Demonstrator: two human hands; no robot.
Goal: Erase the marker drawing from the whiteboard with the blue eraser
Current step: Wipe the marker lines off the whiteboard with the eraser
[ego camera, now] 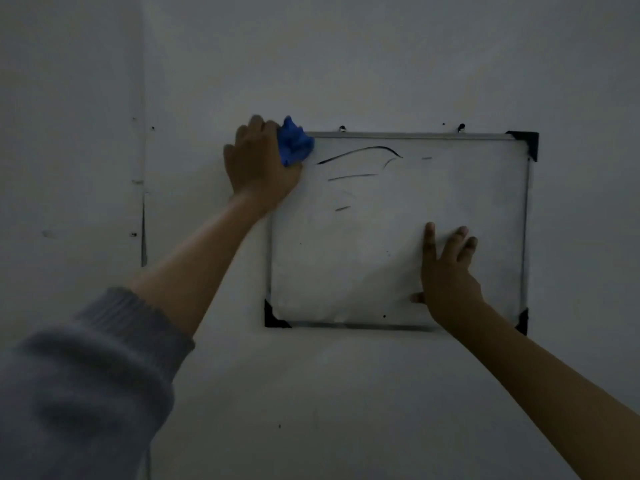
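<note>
A small whiteboard [398,265] with a metal frame and black corner caps hangs on the wall. Thin black marker strokes [360,152] remain in its upper left part, with fainter short dashes below and to the right. My left hand [258,164] grips a crumpled blue eraser cloth [294,142] and presses it on the board's top left corner, which it hides. My right hand [448,275] lies flat with fingers spread on the lower right part of the board.
The board hangs from two hooks [461,127] on a plain grey-white wall [346,64]. A wall corner [143,168] with small holes and a crack runs down at the left. The scene is dim.
</note>
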